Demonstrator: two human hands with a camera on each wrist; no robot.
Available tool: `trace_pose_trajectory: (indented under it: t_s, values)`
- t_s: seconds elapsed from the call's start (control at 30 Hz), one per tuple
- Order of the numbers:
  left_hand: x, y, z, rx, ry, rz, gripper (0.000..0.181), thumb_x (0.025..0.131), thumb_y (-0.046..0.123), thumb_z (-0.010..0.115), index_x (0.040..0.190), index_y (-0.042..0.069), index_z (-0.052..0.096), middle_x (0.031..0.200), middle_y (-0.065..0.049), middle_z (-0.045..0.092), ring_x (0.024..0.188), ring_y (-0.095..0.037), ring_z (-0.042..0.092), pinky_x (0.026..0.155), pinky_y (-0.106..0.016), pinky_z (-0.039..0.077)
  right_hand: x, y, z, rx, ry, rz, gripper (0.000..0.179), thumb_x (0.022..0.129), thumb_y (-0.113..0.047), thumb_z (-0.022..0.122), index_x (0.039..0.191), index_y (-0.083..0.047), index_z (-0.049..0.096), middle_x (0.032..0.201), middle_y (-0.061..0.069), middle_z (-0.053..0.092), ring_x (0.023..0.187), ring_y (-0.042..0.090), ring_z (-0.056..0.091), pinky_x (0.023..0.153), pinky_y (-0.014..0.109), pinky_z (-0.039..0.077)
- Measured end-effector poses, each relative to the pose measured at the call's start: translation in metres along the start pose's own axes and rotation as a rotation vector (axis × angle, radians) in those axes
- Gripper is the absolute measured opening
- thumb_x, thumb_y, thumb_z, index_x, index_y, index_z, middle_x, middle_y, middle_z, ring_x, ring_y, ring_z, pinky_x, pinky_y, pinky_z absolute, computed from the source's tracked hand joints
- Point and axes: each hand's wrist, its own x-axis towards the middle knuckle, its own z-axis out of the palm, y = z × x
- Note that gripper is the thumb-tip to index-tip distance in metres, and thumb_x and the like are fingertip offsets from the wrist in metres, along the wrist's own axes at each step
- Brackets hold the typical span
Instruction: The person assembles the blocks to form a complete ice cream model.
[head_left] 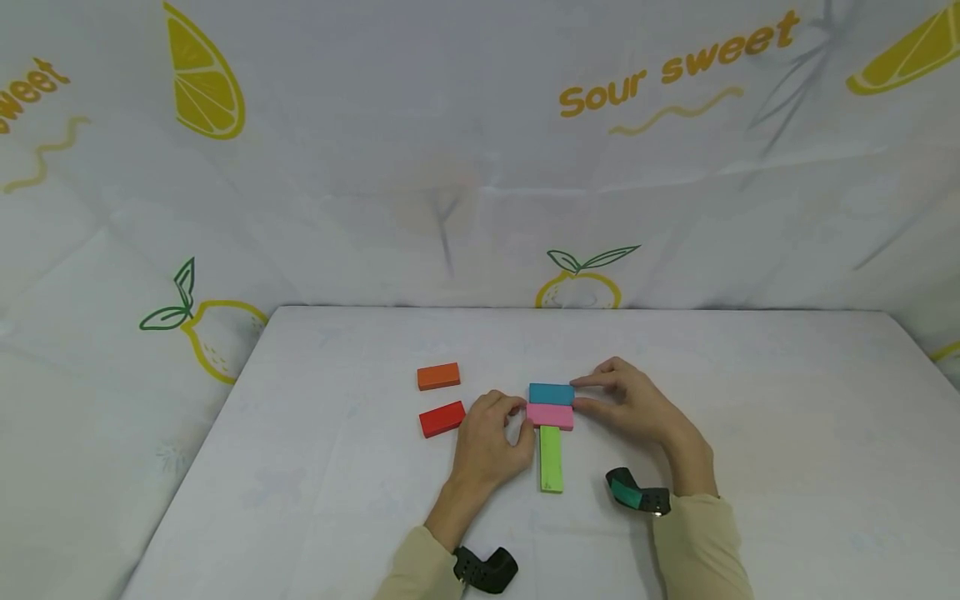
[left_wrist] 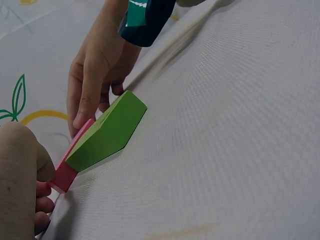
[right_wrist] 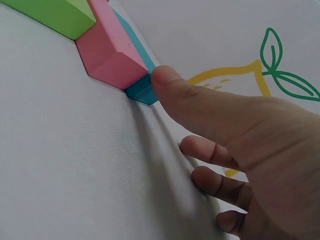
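Observation:
At the centre of the table, a blue block [head_left: 551, 394] lies along the far side of a pink block [head_left: 550, 417]. A light green block [head_left: 551, 460] runs from the pink one toward the person, making a T shape. My left hand [head_left: 489, 442] pinches the pink block's left end between thumb and forefinger. With thumb and forefinger, my right hand [head_left: 637, 404] pinches the right end of the blue block. In the right wrist view, the thumb [right_wrist: 172, 82] is against the blue block's end [right_wrist: 145, 90], the other fingers loosely bent. The left wrist view hides the blue block.
Left of the left hand lie a red block [head_left: 442, 419] and, farther back, an orange block [head_left: 438, 376]. A white cloth covers the table [head_left: 337, 500]; a lemon-print cloth [head_left: 360, 167] hangs behind it. Both wrists wear dark bands.

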Motion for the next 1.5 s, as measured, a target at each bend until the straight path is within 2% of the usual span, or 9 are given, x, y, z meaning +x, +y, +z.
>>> trace_pose_trajectory:
  t_s: [0.77,1.07,1.23,1.5]
  values:
    - [0.0,-0.001,0.001,-0.005,0.007,0.0,0.028,0.087,0.023,0.07,0.109,0.008,0.079,0.091,-0.002,0.072,0.077,-0.009,0.057,0.071,-0.02,0.05,0.001,-0.002,0.002,0.003,0.009,-0.01,0.03,0.09,-0.026,0.078,0.117,-0.013,0.078,0.108,0.007,0.06,0.105,0.023,0.055,0.089,0.039,0.047]
    - [0.001,0.0,0.0,-0.003,0.012,0.01,0.027,0.087,0.022,0.069,0.109,0.008,0.079,0.091,-0.002,0.072,0.076,-0.009,0.057,0.07,-0.019,0.049,0.002,0.001,0.003,-0.01,0.021,-0.031,0.03,0.09,-0.025,0.078,0.117,-0.013,0.078,0.108,0.008,0.062,0.105,0.024,0.057,0.09,0.042,0.047]
    - [0.001,-0.001,0.0,-0.001,0.021,0.019,0.027,0.087,0.021,0.07,0.108,0.007,0.079,0.09,-0.003,0.072,0.075,-0.009,0.057,0.069,-0.019,0.049,0.002,0.005,0.006,0.014,0.029,-0.016,0.032,0.089,-0.026,0.079,0.118,-0.014,0.077,0.11,0.008,0.061,0.107,0.025,0.056,0.092,0.042,0.046]
    - [0.0,0.0,0.0,0.011,0.03,0.017,0.027,0.087,0.021,0.07,0.108,0.007,0.079,0.089,-0.003,0.073,0.075,-0.01,0.058,0.069,-0.019,0.049,0.002,0.009,0.01,0.036,0.052,-0.007,0.032,0.088,-0.03,0.08,0.117,-0.015,0.078,0.108,0.007,0.062,0.109,0.025,0.056,0.089,0.043,0.03]
